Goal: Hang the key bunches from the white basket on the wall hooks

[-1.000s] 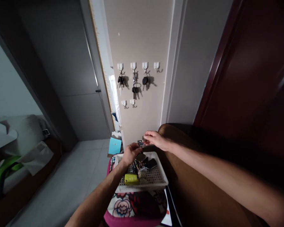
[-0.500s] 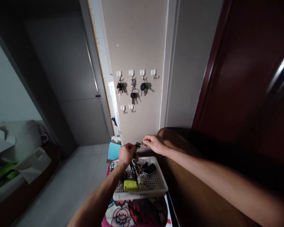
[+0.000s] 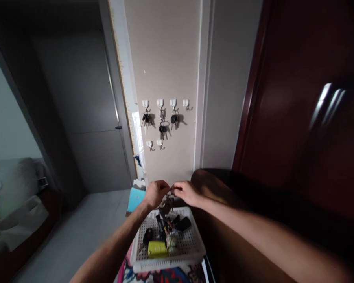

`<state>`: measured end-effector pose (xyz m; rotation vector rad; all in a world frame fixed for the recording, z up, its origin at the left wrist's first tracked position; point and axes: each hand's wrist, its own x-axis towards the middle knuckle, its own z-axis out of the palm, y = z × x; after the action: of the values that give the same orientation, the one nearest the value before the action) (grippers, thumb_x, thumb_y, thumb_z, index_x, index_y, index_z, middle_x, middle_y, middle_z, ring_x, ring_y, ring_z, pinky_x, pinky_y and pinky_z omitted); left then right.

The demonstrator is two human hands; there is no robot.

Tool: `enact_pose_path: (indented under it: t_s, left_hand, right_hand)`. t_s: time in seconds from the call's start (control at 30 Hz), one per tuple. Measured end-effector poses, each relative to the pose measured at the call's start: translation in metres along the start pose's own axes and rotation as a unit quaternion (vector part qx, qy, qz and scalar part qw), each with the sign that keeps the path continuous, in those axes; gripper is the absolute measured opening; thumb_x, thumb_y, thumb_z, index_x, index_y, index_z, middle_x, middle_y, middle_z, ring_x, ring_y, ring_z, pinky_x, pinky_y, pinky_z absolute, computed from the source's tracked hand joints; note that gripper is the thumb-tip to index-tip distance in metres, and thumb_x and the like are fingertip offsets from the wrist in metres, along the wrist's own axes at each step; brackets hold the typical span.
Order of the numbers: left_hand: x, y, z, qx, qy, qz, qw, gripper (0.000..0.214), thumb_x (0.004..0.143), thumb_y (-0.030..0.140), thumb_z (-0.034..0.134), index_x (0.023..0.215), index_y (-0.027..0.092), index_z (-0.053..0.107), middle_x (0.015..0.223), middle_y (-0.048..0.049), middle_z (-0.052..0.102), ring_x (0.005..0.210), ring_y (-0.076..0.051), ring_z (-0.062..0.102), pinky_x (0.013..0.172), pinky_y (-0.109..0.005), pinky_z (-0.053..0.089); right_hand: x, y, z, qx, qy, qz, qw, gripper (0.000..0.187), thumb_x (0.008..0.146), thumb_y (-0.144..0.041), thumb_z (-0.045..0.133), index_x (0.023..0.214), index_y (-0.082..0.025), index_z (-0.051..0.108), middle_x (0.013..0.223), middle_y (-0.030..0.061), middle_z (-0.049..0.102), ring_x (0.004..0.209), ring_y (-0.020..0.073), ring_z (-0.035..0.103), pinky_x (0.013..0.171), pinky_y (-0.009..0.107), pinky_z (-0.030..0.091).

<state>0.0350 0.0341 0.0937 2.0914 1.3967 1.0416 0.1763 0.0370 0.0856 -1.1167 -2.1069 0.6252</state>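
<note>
Both hands meet above the white plastic basket (image 3: 168, 265). My left hand (image 3: 157, 193) is closed in a pinch at the top of a bunch of keys (image 3: 166, 205), which dangles over the basket's far edge. Fingertips of my right hand (image 3: 187, 192) pinch the same bunch from the other side; the exact part between the fingers is too small to make out. Inside the basket lie a yellow key case (image 3: 157, 249), a black key fob (image 3: 183, 224), a dark round item (image 3: 148, 235) and other keys and small pieces.
On the wall ahead, key bunches hang from three white hooks, one bunch being the middle keys (image 3: 162, 129). A bare upper hook (image 3: 186, 103) and two lower ones, including a left hook (image 3: 149, 145), hold nothing. A blue box (image 3: 135, 199) stands left of the basket.
My hands have come closer together, and the key bunch hangs lower between them. The view has tilted up and turned slightly right, so the wall and basket sit lower in the picture.
</note>
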Motion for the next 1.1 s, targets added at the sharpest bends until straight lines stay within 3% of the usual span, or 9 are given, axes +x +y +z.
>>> enact_pose_path:
  t_s: [0.17,0.3,0.43,0.6,0.73,0.9,1.1]
  left_hand:
    - [0.012,0.014,-0.002,-0.081,0.041,0.021,0.996,0.015,0.06,0.025,0.043,0.06,0.013,0.053,0.053,0.0008,0.052,0.051,-0.009,0.045,0.048,-0.018,0.034]
    - [0.027,0.024,-0.012,-0.163,0.056,0.018,0.985,0.017,0.06,0.022,0.044,0.071,0.012,0.05,0.055,0.001,0.05,0.052,-0.009,0.046,0.051,-0.02,0.036]
    - [0.04,0.032,-0.018,-0.19,0.064,0.018,0.979,0.015,0.058,0.02,0.045,0.07,0.012,0.05,0.054,0.0015,0.048,0.051,-0.008,0.046,0.052,-0.021,0.037]
    - [0.055,0.045,-0.024,-0.193,0.077,0.032,0.978,0.014,0.058,0.018,0.045,0.069,0.012,0.051,0.055,0.001,0.048,0.051,-0.008,0.045,0.051,-0.021,0.037]
    - [0.066,0.053,-0.026,-0.187,0.077,0.034,0.979,0.014,0.058,0.016,0.046,0.07,0.012,0.051,0.058,0.0002,0.05,0.052,-0.008,0.045,0.052,-0.02,0.037]
    - [0.069,0.049,-0.019,-0.189,0.059,0.023,0.98,0.014,0.059,0.016,0.045,0.071,0.012,0.051,0.058,0.0003,0.05,0.052,-0.008,0.045,0.051,-0.019,0.037]
    - [0.051,0.023,-0.01,-0.176,0.048,-0.001,0.983,0.015,0.059,0.017,0.044,0.071,0.012,0.051,0.059,-0.0001,0.051,0.053,-0.008,0.045,0.051,-0.02,0.036]
  right_hand:
    - [0.015,-0.004,-0.02,0.066,0.085,0.025,0.994,0.014,0.065,-0.023,0.039,0.059,-0.015,0.049,0.053,-0.0015,0.052,0.05,0.0082,0.046,0.048,0.019,0.037]
    - [0.046,-0.022,-0.071,0.143,0.172,0.041,0.974,0.01,0.064,-0.022,0.04,0.058,-0.015,0.045,0.056,-0.0009,0.052,0.047,0.0075,0.047,0.048,0.02,0.04]
    - [0.082,-0.045,-0.128,0.168,0.285,0.036,0.943,0.007,0.065,-0.02,0.042,0.06,-0.015,0.045,0.057,-0.0006,0.052,0.046,0.0063,0.047,0.047,0.02,0.04]
    - [0.126,-0.052,-0.174,0.158,0.387,0.031,0.908,0.008,0.067,-0.022,0.042,0.065,-0.015,0.046,0.059,0.0003,0.053,0.043,0.0044,0.045,0.041,0.016,0.038]
    - [0.153,-0.05,-0.189,0.15,0.419,0.033,0.895,0.013,0.067,-0.027,0.044,0.068,-0.015,0.048,0.059,0.0009,0.053,0.041,0.0041,0.044,0.038,0.015,0.036]
    - [0.176,-0.04,-0.188,0.114,0.419,0.078,0.898,0.015,0.068,-0.023,0.041,0.074,-0.014,0.051,0.065,0.0046,0.055,0.045,0.0061,0.047,0.039,0.016,0.037]
    - [0.164,-0.024,-0.18,-0.01,0.418,0.093,0.904,0.018,0.064,-0.017,0.042,0.076,-0.013,0.054,0.073,0.0072,0.057,0.065,0.0129,0.052,0.054,0.021,0.04]
